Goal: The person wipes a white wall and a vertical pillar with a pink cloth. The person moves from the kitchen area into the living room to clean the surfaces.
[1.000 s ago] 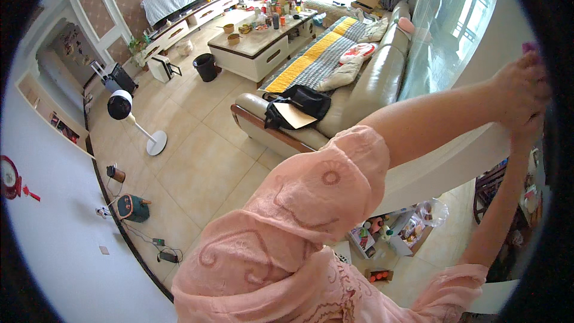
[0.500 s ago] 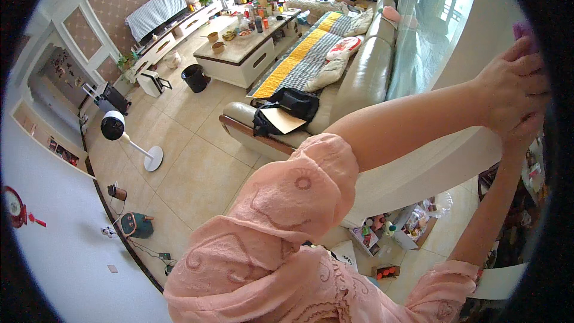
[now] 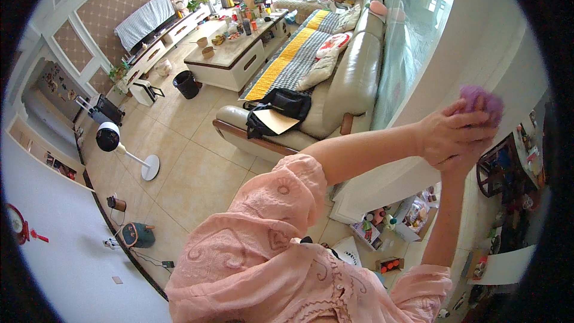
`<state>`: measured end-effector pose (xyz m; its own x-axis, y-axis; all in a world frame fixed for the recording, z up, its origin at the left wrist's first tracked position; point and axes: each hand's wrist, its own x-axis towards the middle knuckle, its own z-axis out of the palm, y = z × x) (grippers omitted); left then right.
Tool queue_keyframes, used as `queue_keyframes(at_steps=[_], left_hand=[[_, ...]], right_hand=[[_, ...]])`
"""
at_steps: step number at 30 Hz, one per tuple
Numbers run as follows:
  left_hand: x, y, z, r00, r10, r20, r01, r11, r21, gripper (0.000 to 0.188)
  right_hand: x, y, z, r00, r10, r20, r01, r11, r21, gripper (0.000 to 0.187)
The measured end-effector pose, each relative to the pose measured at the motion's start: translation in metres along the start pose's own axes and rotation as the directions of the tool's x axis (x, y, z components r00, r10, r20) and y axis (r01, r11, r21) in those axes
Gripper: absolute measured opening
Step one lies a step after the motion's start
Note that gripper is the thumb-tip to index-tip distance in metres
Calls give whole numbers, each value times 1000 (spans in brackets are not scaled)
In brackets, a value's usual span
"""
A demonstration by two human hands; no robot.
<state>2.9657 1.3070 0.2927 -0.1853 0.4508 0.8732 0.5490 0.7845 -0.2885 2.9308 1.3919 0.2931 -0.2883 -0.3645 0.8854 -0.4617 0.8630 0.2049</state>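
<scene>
My two hands are together at the right, in front of a white wall column. My left hand [image 3: 445, 134] is closed, its fingers bent over my right hand and the lower part of a crumpled purple cloth [image 3: 483, 106]. The cloth bunches up above the fingers, a little blurred. My right hand [image 3: 469, 160] is closed beneath it, its wrist rising from below; its fingers are mostly hidden behind the left hand. Both forearms come out of pink embroidered sleeves.
The white column [image 3: 412, 149] stands beside my hands. Open boxes of small goods [image 3: 412, 218] sit on the floor below it. A leather sofa [image 3: 353, 78] with a black bag [image 3: 287, 104] lies ahead, beyond it a coffee table [image 3: 224, 54]. A standing fan [image 3: 149, 167] is at the left.
Both hands have moved left and down from the right rim, bringing the purple cloth fully into view. The view has shifted a little.
</scene>
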Motion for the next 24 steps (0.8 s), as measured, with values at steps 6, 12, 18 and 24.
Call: queue_keyframes(at_steps=[6,12,18,24], left_hand=[[-83,39,18,959,-89,269,123,986,-112,65],[-92,49,19,972,-19,234,28,999,-36,53],[21,4,-27,998,57,-40,-56,998,38,47],[154,-71,-20,886,226,-405,-129,959,254,36]], right_hand=[[-97,-21,26,969,-131,209,100,983,153,55],[-122,-16,28,948,-219,230,145,943,300,56],[-15,8,4,975,-184,-122,220,847,483,57],[127,57,-45,842,-162,-515,391,841,375,58]])
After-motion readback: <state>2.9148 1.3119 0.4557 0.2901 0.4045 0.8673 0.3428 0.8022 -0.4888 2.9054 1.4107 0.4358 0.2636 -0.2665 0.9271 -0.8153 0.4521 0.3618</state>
